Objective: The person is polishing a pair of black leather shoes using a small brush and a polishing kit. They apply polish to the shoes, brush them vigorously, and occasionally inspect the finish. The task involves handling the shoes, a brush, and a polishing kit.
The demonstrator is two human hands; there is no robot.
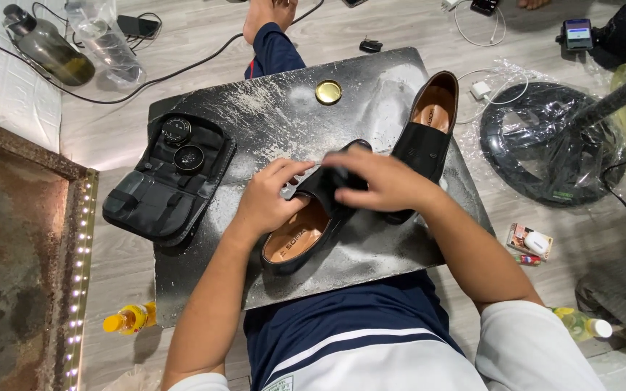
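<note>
A black loafer with a tan insole (300, 235) lies on a dark, dust-streaked board (371, 250) over my lap. My left hand (269, 195) grips its side near the opening. My right hand (382, 179) presses a dark cloth or pad against the shoe's upper; the pad is mostly hidden under my fingers. A second matching black loafer (429, 130) rests upright on the board's far right, just beyond my right hand.
An open black kit case (161, 192) holding two round tins lies on the board's left. A gold lid (328, 92) sits at the far edge. Around the board lie bottles (130, 318), cables, a phone (577, 32) and a plastic-wrapped ring (552, 145).
</note>
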